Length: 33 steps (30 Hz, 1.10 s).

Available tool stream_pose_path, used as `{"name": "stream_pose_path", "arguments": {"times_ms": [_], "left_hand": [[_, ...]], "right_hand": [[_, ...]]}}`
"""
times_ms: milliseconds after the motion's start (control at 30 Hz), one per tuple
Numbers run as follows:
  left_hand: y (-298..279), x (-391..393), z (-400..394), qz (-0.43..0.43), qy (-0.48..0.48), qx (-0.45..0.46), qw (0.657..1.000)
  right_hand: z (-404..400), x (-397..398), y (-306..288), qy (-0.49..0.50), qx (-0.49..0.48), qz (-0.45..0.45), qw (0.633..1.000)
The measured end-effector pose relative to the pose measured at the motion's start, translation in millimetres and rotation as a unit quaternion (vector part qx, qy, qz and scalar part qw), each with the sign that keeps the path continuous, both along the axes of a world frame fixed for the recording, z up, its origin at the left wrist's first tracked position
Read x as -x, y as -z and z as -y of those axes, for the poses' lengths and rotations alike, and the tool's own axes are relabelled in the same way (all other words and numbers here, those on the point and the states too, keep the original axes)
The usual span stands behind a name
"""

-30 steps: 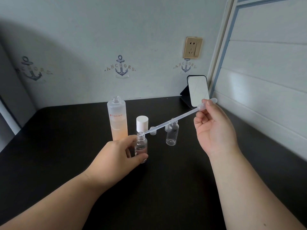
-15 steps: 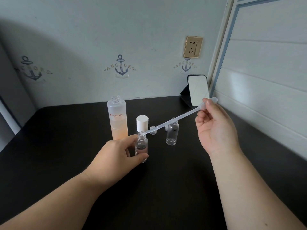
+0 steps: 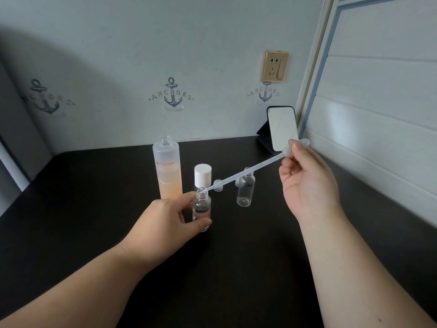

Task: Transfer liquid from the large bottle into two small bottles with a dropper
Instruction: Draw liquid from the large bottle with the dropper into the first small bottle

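The tall open large bottle (image 3: 168, 166), frosted with orange liquid in its lower part, stands on the black table (image 3: 71, 209). My left hand (image 3: 165, 218) grips a small clear bottle (image 3: 201, 207) that holds some liquid and stands in front of it. My right hand (image 3: 307, 181) pinches the bulb of a long translucent dropper (image 3: 246, 172). The dropper slants down to the left and its tip sits in that small bottle's mouth. A second small clear bottle (image 3: 246, 189) stands to the right, behind the dropper.
A white cap (image 3: 202, 174) stands behind the held bottle, and a small clear cap (image 3: 217, 185) lies beside it. A small mirror on a dark stand (image 3: 281, 129) leans at the back right corner, near the panelled wall.
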<state>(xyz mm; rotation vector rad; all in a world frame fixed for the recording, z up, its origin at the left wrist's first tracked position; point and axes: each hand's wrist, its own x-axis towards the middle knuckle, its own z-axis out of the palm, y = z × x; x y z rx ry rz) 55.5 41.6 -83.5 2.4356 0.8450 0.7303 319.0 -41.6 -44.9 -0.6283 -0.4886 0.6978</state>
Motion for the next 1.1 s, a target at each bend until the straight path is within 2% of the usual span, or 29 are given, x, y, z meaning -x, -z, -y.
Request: {"name": "stream_pose_path", "arguments": {"times_ms": [600, 1000, 1100], "left_hand": [[-1.4, -0.6, 1.6, 0.001, -0.003, -0.004, 1.0], [-3.6, -3.8, 4.1, 0.017, -0.027, 0.045, 0.998], [-2.1, -6.1, 4.6, 0.017, -0.048, 0.055, 0.997]], "right_hand": [[-1.1, 3.2, -0.2, 0.032, -0.005, -0.013, 0.999], [-0.8, 3.1, 3.3, 0.04, 0.021, 0.002, 0.999], [-0.7, 2.2, 3.7, 0.031, 0.03, -0.022, 0.999]]}}
